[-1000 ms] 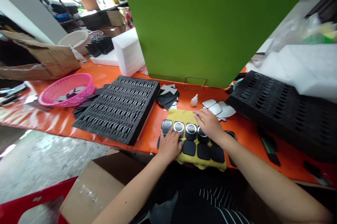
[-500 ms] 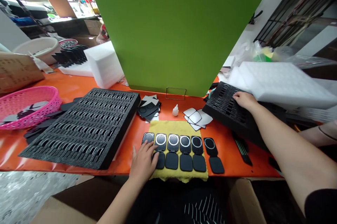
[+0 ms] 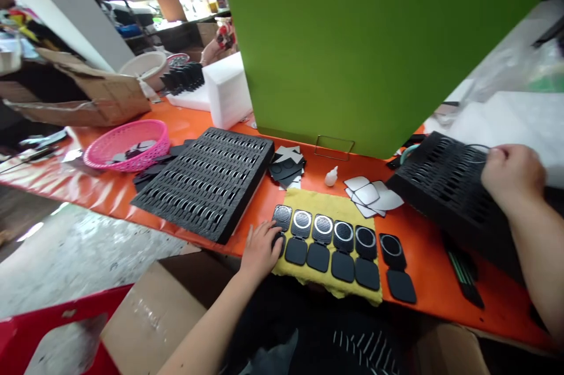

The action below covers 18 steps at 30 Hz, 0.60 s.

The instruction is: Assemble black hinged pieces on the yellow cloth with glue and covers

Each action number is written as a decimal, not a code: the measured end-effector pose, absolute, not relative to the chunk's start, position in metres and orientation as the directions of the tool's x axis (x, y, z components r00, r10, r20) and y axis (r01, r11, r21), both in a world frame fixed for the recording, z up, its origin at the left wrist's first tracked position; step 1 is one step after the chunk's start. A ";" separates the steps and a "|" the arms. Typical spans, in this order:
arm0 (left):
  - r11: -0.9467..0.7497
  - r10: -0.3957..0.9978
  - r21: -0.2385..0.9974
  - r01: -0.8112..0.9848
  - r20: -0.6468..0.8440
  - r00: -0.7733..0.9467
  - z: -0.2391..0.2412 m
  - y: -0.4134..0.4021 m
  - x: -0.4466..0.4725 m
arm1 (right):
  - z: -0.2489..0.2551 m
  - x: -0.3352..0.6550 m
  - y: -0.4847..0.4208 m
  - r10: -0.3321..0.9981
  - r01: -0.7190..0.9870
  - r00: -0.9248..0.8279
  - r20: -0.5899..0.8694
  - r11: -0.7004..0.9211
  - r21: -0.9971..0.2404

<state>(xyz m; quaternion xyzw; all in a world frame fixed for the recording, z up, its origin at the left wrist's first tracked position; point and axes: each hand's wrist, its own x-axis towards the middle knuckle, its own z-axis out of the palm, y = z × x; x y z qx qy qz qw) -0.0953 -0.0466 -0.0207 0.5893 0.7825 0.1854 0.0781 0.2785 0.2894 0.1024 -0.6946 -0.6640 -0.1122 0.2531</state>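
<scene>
Left hand (image 3: 262, 250): grip loose and wide, fingers on the end black case (image 3: 282, 217), left edge of the yellow cloth (image 3: 335, 201) | Right hand (image 3: 513, 175): grip narrow, pinching a thin ring (image 3: 476, 145) above the right foam tray (image 3: 440, 187) | Other black cases (image 3: 318, 257): four open on the cloth, one open beside it on the orange worktop (image 3: 264, 201)

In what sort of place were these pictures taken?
Probably an assembly workshop, judging by the slotted foam trays, the row of similar black cases and the cardboard boxes.
</scene>
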 end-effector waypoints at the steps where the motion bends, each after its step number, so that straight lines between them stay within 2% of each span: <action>1: 0.237 0.951 0.387 0.891 0.097 -0.295 -0.022 -0.047 -0.097 | 0.101 0.261 0.271 0.826 0.965 0.082 0.557 0.074 -0.251; 3: 0.242 0.949 0.388 0.889 0.094 -0.299 -0.026 -0.048 -0.099 | 0.091 0.211 0.227 0.858 0.894 -0.060 0.511 0.274 -0.356; 5: 0.243 0.950 0.387 0.890 0.092 -0.299 -0.028 -0.047 -0.100 | 0.070 0.147 0.178 0.887 0.732 -0.351 0.298 0.459 -0.504; 8: 0.220 0.957 0.388 0.895 0.093 -0.275 -0.030 -0.045 -0.099 | 0.029 0.055 0.122 0.782 0.612 -0.601 0.163 0.582 -0.535; 10: 0.201 0.962 0.390 0.899 0.094 -0.256 -0.031 -0.045 -0.098 | 0.006 0.012 0.104 0.691 0.597 -0.720 0.068 0.666 -0.447; 12: 0.196 0.962 0.390 0.900 0.100 -0.253 -0.031 -0.045 -0.097 | -0.009 -0.014 0.097 0.662 0.618 -0.750 0.004 0.703 -0.351; 18: 0.186 0.961 0.415 0.890 0.111 -0.253 -0.035 -0.046 -0.100 | -0.023 -0.032 0.102 0.634 0.619 -0.773 -0.020 0.747 -0.240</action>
